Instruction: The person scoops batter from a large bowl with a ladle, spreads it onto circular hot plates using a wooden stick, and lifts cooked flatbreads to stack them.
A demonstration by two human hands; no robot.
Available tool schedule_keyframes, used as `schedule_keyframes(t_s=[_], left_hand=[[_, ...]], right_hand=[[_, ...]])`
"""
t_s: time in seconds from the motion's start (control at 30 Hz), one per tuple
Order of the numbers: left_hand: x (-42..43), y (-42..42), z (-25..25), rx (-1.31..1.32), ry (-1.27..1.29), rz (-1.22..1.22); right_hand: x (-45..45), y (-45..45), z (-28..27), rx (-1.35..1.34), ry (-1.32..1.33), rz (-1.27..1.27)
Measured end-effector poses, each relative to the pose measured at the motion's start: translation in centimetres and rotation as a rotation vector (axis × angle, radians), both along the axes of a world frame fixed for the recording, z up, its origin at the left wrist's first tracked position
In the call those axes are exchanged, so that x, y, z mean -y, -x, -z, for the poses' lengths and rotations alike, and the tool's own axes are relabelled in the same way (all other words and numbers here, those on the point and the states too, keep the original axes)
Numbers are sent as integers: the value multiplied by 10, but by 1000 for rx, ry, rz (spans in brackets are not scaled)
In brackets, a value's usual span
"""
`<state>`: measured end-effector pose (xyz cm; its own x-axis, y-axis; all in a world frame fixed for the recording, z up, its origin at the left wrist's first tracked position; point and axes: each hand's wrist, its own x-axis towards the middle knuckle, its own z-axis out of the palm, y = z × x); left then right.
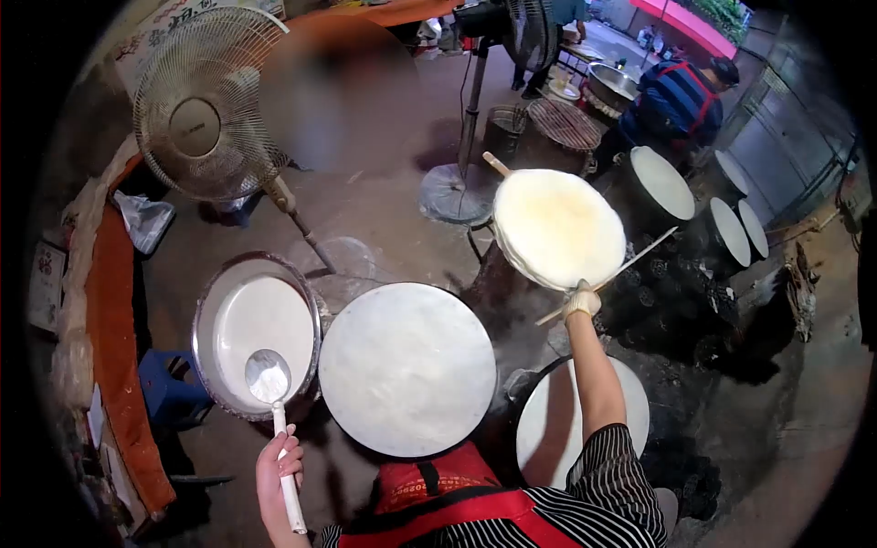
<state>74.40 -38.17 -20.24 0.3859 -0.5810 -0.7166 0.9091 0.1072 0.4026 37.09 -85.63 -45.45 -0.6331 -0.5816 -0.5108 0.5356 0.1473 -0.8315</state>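
Observation:
My left hand [281, 461] is closed round the white handle of a metal ladle [269, 374]. The ladle's bowl is over a large pot [203, 352] of white batter [260, 315]. My right hand [582, 301], in a pale glove, reaches forward to the near edge of a stack of round, pale flatbreads [559, 228]. A long thin stick [639, 258] crosses at that hand, and the fingers look closed on it; fingertip detail is small. Directly before me is a round griddle [407, 370] with a whitish surface. A second round griddle [539, 438] lies beneath my right forearm.
Two standing fans [206, 114] [530, 36] stand ahead, with a blue stool [172, 388] left of the pot. Several round-topped drums [661, 183] and dark briquettes [676, 292] are at right. A person in a striped top [674, 105] bends near a metal basin [614, 84].

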Motion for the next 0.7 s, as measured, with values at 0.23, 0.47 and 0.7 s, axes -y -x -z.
schedule_keyframes(t_s=[0.23, 0.47, 0.7], left_hand=[[-11, -7, 5, -201, 54, -115], [-37, -73, 36, 695, -392, 25], [-35, -319, 244, 2423, -708, 1347]], right_hand=[[-33, -6, -40, -124, -9, -103], [-176, -68, -122, -33, 197, -543], [-334, -201, -31, -644, -165, -1553]])
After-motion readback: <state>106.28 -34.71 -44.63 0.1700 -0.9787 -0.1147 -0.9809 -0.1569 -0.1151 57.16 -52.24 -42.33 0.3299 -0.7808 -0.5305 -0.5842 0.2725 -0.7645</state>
